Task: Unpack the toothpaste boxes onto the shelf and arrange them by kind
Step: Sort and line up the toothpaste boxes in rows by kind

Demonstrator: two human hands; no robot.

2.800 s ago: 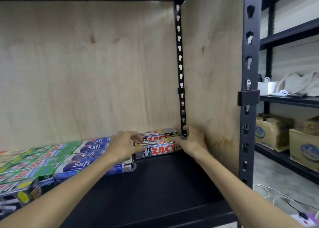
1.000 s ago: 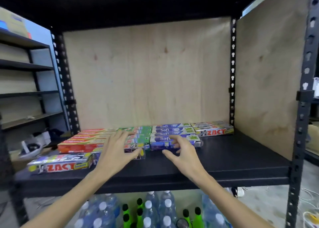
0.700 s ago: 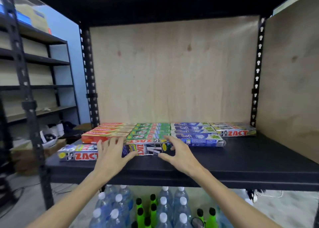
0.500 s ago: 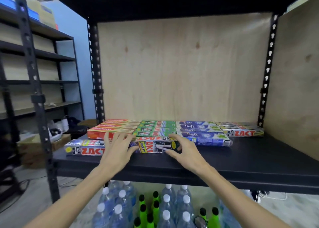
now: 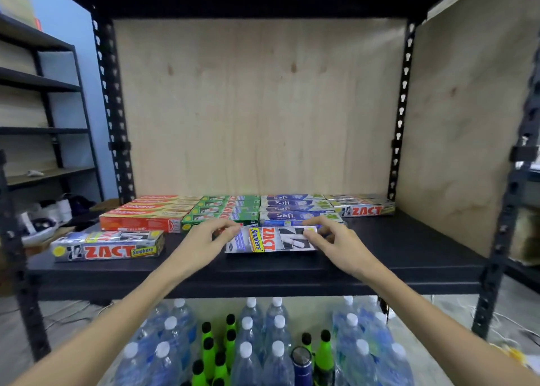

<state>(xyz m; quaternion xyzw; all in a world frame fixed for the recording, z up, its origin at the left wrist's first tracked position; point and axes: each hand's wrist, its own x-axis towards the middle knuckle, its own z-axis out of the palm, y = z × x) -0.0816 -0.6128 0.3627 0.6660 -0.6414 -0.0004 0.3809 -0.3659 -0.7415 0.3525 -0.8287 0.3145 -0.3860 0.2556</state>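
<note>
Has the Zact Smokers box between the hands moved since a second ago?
Yes. The Zact Smokers box has come forward, off the green boxes, toward the shelf front edge.

red boxes [image 5: 140,213], green boxes [image 5: 225,209], blue boxes [image 5: 292,207] in rows; silver zact box [image 5: 271,239], red lettering, yellow band; black shelf [image 5: 409,248]; pale wood back panel [image 5: 257,108]; green bottles [image 5: 214,356] black-capped.

Readable print on the toothpaste boxes

"ZACT" and "Smokers" stood on the silver box at centre [image 5: 271,239] and the silver box at left [image 5: 108,247]; "ZACT" on the far-right box [image 5: 365,209]; "Safi" on the blue boxes [image 5: 295,206]; the red boxes' [image 5: 146,214] lettering was blurred.
</note>
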